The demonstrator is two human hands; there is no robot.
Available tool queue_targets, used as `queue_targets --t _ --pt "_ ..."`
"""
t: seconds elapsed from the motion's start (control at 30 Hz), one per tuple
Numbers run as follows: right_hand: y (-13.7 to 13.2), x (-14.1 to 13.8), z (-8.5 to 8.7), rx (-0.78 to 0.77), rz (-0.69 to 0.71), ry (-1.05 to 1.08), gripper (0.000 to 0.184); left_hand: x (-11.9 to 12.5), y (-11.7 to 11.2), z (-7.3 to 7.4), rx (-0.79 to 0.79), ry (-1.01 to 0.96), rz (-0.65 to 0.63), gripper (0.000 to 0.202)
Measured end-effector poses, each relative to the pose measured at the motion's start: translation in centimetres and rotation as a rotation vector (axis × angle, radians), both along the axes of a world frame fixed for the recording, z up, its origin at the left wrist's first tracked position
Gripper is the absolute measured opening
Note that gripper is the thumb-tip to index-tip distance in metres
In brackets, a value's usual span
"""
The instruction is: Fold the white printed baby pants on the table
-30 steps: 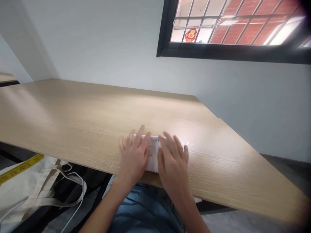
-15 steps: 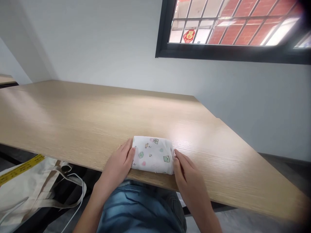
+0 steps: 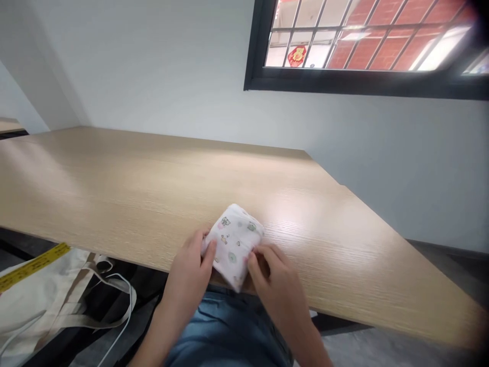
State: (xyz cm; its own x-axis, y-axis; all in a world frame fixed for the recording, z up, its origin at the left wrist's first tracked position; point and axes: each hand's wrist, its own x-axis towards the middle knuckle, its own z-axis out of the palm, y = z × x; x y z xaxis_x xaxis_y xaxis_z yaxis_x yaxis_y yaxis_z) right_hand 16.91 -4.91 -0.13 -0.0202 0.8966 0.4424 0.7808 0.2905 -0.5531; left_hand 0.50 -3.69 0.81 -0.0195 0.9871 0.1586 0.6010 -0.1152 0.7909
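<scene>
A small folded white cloth (image 3: 235,239) with little coloured animal prints is lifted and turned at the near edge of the wooden table (image 3: 153,188). My left hand (image 3: 189,272) grips its left side, thumb on top. The cloth's lower right corner is pinched by my right hand (image 3: 273,283). Both hands are closed on the cloth, which is tilted with its far end resting near the tabletop.
A cream canvas tote bag (image 3: 49,300) with long straps and a yellow measuring tape (image 3: 32,265) lie below the table at the left. My blue jeans show under the edge. A white wall and a dark-framed window (image 3: 362,51) stand behind the table.
One second ago both hands pressed flat on the cloth. Then they moved to its sides. Now they have picked it up and rotated it at the table's edge.
</scene>
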Motion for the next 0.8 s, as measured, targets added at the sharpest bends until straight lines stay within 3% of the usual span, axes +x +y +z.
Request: queue_targets --t 0.17,0.3,0.37,0.47,0.57,0.67,0.8 --pt "2.4 1.7 2.1 -0.2 0.047 0.063 0.025 0.4 -2.8 -0.5 -0.142 -0.028 0.024 0.031" --pt "1.9 2.0 3.0 -0.278 0.046 0.148 0.029 0.0 -1.7 0.3 -0.099 -0.134 0.102 0.044" --pt "1.8 1.4 3.2 -0.31 0.103 0.154 0.029 0.1 -0.6 0.8 -0.089 -0.129 0.065 0.041" --pt "2.4 0.2 3.2 -0.333 0.135 0.047 0.025 1.4 0.7 1.2 -0.1 0.082 0.008 0.028" --pt "3.2 0.4 3.2 -0.331 0.05 -0.083 0.028 4.0 0.9 1.1 -0.101 0.27 0.039 0.021" --pt "2.6 3.2 3.0 -0.363 -0.026 -0.086 0.045 7.4 0.2 0.5 -0.02 0.365 -0.05 0.018" --pt "-1.8 10.0 1.0 -0.357 -0.225 0.015 0.066 11.8 -1.8 -0.4 0.279 0.455 -0.316 0.02"
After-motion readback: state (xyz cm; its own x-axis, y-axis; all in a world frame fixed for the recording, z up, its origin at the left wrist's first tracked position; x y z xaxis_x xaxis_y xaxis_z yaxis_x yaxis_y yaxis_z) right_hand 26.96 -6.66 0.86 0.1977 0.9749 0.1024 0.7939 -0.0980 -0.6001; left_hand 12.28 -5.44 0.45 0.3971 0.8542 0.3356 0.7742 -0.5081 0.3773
